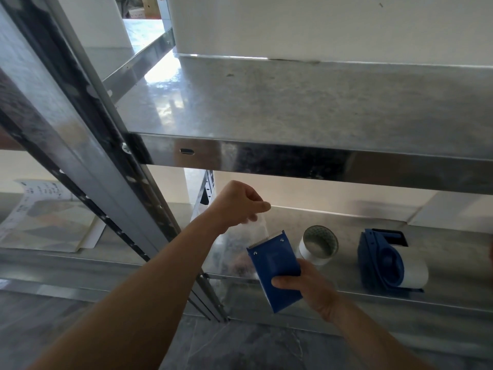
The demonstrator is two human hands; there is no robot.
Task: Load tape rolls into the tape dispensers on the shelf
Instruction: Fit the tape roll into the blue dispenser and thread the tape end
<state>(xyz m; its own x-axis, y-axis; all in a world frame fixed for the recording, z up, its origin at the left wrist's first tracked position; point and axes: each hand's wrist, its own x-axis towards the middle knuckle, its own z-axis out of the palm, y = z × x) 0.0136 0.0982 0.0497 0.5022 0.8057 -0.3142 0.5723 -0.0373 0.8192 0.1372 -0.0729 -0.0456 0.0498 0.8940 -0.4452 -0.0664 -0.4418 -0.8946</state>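
While the right hand (pixel 306 283) grips a blue tape dispenser (pixel 274 271) before the lower shelf (pixel 440 295), the left hand (pixel 240 202) pinches what appears to be clear tape (pixel 257 228) above its blade. A spare tape roll (pixel 318 244) and a loaded dispenser (pixel 389 260) sit on the shelf.

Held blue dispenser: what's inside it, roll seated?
Clear tape runs up past the serrated edge of the blue dispenser, pinched by the left hand. The right hand grips the lower body. The blue cover hides the inside; the roll itself cannot be seen.
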